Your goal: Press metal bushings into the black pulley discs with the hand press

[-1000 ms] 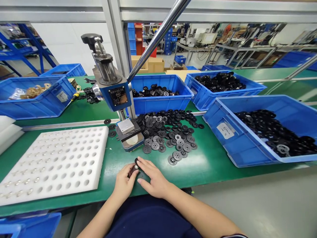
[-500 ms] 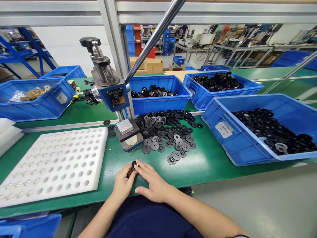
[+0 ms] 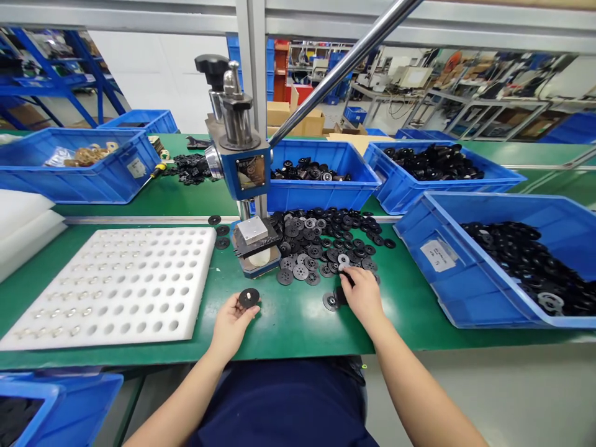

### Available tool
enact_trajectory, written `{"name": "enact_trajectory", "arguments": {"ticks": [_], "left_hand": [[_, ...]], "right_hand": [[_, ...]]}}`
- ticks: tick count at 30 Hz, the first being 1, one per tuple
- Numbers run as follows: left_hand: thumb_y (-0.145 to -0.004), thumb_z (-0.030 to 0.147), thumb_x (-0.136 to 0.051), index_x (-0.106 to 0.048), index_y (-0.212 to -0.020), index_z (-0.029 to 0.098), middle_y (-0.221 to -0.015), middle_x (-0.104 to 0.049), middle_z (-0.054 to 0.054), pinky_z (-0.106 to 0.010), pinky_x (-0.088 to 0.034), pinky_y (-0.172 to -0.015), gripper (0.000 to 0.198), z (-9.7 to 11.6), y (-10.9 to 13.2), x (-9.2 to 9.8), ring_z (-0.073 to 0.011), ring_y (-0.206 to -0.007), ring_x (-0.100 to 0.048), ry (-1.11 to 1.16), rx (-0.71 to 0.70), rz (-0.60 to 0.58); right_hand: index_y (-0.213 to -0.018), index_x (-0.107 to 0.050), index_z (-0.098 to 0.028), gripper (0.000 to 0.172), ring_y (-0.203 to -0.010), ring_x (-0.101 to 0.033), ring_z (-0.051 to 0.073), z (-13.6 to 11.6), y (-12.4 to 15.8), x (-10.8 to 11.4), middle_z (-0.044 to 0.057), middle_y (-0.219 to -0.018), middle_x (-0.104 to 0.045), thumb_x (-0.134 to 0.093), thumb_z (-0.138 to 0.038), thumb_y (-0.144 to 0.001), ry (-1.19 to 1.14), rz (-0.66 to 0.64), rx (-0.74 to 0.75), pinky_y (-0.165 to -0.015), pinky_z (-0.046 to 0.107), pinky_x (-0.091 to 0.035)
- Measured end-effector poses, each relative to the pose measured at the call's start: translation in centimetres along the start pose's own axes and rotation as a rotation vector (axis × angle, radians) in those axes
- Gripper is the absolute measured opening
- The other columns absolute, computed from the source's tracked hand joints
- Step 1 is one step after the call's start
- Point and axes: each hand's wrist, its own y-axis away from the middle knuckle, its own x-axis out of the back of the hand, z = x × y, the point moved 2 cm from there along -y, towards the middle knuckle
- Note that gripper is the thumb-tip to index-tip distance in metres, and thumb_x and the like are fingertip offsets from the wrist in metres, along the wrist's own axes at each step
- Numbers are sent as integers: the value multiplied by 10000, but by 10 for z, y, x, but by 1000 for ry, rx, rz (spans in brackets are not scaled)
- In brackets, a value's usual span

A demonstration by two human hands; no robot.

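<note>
My left hand [image 3: 231, 326] is closed on the edge of a black disc [image 3: 249, 298], held above the green table with its flat face up. A small pale pin shows at the disc's centre. On the right, my right hand [image 3: 364, 299] reaches to the front of a loose pile of black discs [image 3: 314, 251], thumb and fingers closing on a dark disc that they partly hide. Beside those fingertips lies a disc with a metal centre [image 3: 331, 302]. Between the hands and farther back stands a blue hand press [image 3: 246, 180], with a metal block above its base.
A white foam tray [image 3: 198, 292] with rows of holes lies left, some holes filled with small shiny parts. Blue bins [image 3: 321, 194] of black parts stand behind the pile, and a large blue bin [image 3: 433, 292] stands right. The press's long lever [image 3: 344, 68] slants up rightward.
My hands have parted. The left now holds the disc flat with its pin showing, while the right has gone rightward and forward to the pile. The view has shifted.
</note>
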Motion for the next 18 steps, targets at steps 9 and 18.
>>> {"name": "enact_trajectory", "arguments": {"ticks": [9, 18], "left_hand": [[-725, 336, -716, -700, -880, 151, -714, -716, -37, -263, -522, -608, 242, 1, 7, -2, -136, -585, -606, -67, -33, -36], [-800, 315, -662, -691, -780, 154, -659, -666, -21, -251, -477, -587, 165, 2, 25, -9, -150, -593, -591, -233, -137, -168]], "right_hand": [[-1067, -715, -230, 232, -906, -672, 198, -86, 45, -29, 81, -995, -695, -516, -288, -962, -287, -328, 241, -818, 348, -583], [-1210, -655, -159, 416, -921, -625, 255, -100, 60, -27, 131, -1005, -640, -582, -459, -931, -105, -227, 228, -806, 416, -576]]}}
